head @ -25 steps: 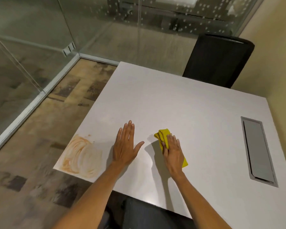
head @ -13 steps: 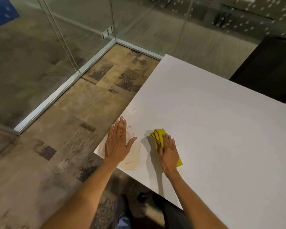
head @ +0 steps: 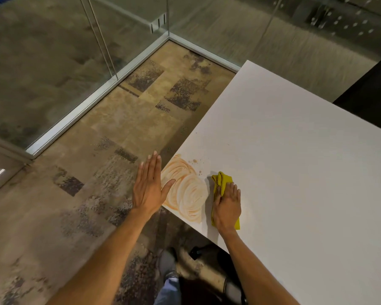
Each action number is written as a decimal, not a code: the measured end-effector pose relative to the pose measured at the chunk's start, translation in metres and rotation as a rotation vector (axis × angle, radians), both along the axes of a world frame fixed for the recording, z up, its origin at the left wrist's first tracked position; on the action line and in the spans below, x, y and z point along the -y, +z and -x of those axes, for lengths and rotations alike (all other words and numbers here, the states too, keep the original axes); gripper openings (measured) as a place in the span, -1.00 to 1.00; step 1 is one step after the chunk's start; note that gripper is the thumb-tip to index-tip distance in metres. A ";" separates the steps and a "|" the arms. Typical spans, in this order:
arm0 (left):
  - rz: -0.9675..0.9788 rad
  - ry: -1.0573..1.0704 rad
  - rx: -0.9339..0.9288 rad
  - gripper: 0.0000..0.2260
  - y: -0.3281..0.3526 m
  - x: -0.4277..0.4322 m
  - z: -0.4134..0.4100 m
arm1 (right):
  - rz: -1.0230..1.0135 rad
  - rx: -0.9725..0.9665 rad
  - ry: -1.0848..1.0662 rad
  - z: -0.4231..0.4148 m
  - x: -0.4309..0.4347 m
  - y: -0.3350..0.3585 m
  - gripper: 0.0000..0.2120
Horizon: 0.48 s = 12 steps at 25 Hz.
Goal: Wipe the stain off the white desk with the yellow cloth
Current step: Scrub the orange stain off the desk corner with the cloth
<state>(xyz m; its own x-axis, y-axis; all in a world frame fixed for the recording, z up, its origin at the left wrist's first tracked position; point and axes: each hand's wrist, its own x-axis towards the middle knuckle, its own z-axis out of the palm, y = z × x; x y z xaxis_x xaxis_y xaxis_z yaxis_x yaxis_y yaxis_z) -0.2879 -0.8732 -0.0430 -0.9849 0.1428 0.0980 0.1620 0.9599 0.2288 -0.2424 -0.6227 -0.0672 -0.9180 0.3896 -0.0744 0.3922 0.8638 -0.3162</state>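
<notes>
An orange-brown swirled stain point(head: 186, 190) covers the near left corner of the white desk point(head: 295, 161). Just right of it lies the folded yellow cloth point(head: 223, 180), pressed flat on the desk under my right hand point(head: 227, 205); the cloth's far end sticks out past my fingers. My left hand point(head: 149, 186) is open with fingers straight, hovering past the desk's left edge, its thumb reaching over the stain's left side. A few small splashes point(head: 196, 164) dot the desk beyond the stain.
Glass walls with metal floor rails point(head: 101, 91) stand to the left and behind, over patterned carpet. A black chair point(head: 370, 93) is at the desk's far right side. My legs and shoes point(head: 167, 263) are below the desk's near edge.
The view has swung left and both hands have shifted left along the desk. My left hand has come off the stain to the desk's edge, and the cloth now sits beside the stain.
</notes>
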 end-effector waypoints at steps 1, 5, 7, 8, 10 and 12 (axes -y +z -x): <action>0.003 -0.003 0.000 -0.21 -0.002 0.002 0.000 | 0.002 0.000 -0.010 -0.001 0.002 -0.004 -0.42; -0.006 -0.015 0.000 -0.20 -0.010 0.009 0.002 | 0.008 0.008 -0.015 -0.004 0.011 -0.019 -0.35; -0.011 -0.015 -0.005 -0.20 -0.013 0.011 0.003 | -0.005 0.018 -0.003 -0.003 0.012 -0.024 -0.36; -0.011 -0.015 -0.007 -0.21 -0.014 0.013 0.003 | -0.011 0.020 0.009 -0.002 0.012 -0.026 -0.37; -0.011 -0.018 -0.012 -0.21 -0.017 0.014 0.004 | -0.011 0.013 0.046 -0.003 0.010 -0.027 -0.36; -0.018 -0.020 -0.008 -0.20 -0.020 0.015 0.005 | -0.014 0.017 0.098 -0.005 0.009 -0.025 -0.28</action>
